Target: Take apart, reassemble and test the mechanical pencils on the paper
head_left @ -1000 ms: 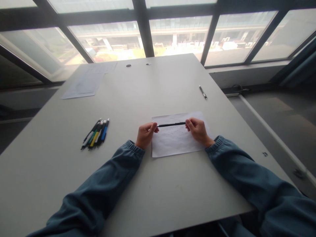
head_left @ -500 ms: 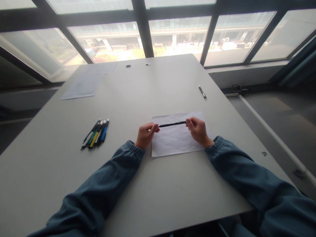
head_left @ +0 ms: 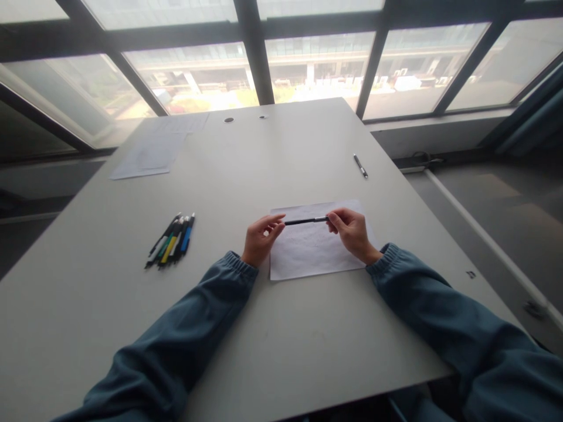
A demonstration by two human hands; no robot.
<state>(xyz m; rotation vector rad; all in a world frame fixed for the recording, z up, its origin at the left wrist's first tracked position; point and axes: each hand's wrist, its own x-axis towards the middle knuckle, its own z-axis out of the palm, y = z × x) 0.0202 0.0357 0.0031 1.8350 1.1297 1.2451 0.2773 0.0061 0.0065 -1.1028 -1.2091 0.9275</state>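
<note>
A slim black pen (head_left: pixel 305 221) is held nearly level above a sheet of white paper (head_left: pixel 308 255). My right hand (head_left: pixel 352 231) pinches its right end between thumb and fingers, where a silvery part shows. At the other end is my left hand (head_left: pixel 260 239), its fingers loosened and stretched out. The pen's left tip lies by that thumb; whether they touch I cannot tell. Faint marks show on the paper, which lies on the white table (head_left: pixel 281 328).
To the left lies a bunch of several pens (head_left: pixel 171 241) with black, white, green, yellow and blue parts. Another pen (head_left: pixel 360 166) rests near the table's right edge. Papers (head_left: pixel 147 152) lie at the far left, and two round holes are near the window.
My left fingers have opened from their pinch on the pen's left end. The pen has turned a little, showing a silvery part near my right hand.
</note>
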